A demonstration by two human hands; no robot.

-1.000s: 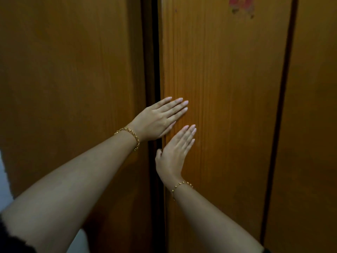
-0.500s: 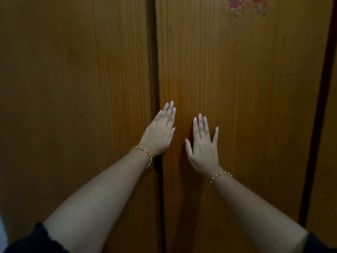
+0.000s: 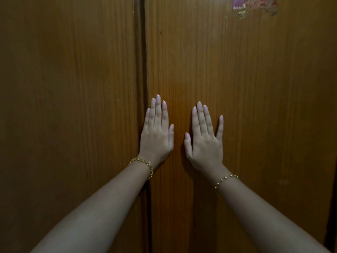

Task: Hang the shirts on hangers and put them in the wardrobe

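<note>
Left grip (image 3: pixel 156 136), right grip (image 3: pixel 205 141) flat on wardrobe door (image 3: pixel 255 106), fingers (image 3: pixel 158 110) straight, holding nothing. Doors look shut. Shirts, hangers not seen. Risk: left grip sits right by gap (image 3: pixel 144 70); door swings, fingers get pinched. Weak push, door pops open.

- A home, this one was: tall wood-grain wardrobe doors (image 3: pixel 237 88) filled the whole view, shut tight.
- A worn, colourful sticker (image 3: pixel 255 5) clung high on one door.
</note>
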